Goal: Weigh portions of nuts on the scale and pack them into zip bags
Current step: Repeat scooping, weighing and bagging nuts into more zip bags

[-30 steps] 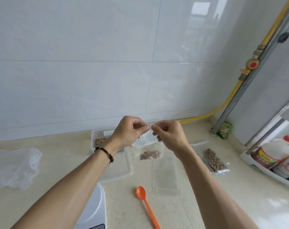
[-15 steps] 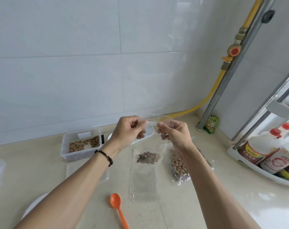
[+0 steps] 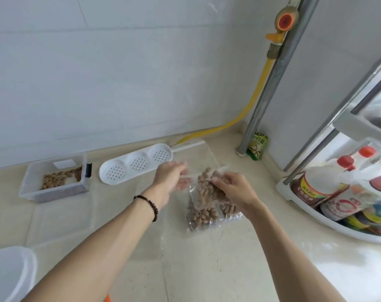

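green packet (image 3: 257, 144) with Chinese print (unreadable), bottle labels (image 3: 309, 188) blurred

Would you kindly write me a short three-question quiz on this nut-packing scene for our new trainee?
1. True or false: the nut box lies to the right of the white tray.
2. Which hand wears the bead bracelet? A) left B) right
3. Fill in: the right hand rests on bags of ____.

Key: 1. False, the box is left of the tray. 2. A, the left hand. 3. Nuts.
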{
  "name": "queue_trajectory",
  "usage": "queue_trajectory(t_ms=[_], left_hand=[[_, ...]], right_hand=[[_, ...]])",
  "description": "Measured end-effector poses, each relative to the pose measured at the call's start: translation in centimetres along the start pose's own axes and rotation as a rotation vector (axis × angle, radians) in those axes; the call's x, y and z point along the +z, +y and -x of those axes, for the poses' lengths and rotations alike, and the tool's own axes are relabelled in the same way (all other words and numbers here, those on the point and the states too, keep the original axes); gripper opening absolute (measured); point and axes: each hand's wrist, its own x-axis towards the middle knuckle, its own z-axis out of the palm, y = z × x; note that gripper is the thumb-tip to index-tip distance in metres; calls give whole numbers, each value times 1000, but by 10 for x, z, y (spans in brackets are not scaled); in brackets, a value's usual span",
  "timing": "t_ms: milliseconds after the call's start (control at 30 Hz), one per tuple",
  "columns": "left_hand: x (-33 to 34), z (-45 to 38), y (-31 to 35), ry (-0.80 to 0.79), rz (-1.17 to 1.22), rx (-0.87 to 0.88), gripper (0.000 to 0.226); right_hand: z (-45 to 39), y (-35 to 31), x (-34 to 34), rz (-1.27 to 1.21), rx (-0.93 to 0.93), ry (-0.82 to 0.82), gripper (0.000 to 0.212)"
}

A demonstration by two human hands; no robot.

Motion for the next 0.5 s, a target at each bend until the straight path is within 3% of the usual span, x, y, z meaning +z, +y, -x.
queue_trajectory(t_ms=[67, 100, 167, 200, 267, 333, 367, 500], left_hand=[[17, -2, -21, -100, -189, -48, 66], [26, -5, -30, -118, -233, -54, 72], [41, -5, -38, -145, -275, -62, 38], [49, -9, -43, -152, -320, -60, 39], [62, -18, -55, -198, -433, -35, 40], [74, -25, -69, -251, -599, -5, 76], [77, -26, -75, -269, -677, 32, 81], [82, -28, -101, -239, -1150, 308, 69]], right_hand=[[-6, 10, -8, 67, 29, 25, 34], [-7, 16, -13, 98, 47, 44, 31], [-12, 30, -24, 175, 64, 128, 20], [-14, 38, -30, 201, 73, 166, 19], [-17, 51, -40, 222, 127, 179, 37], [-20, 62, -45, 289, 149, 153, 45], [-22, 65, -46, 339, 145, 146, 46], [-26, 81, -43, 534, 119, 157, 47]])
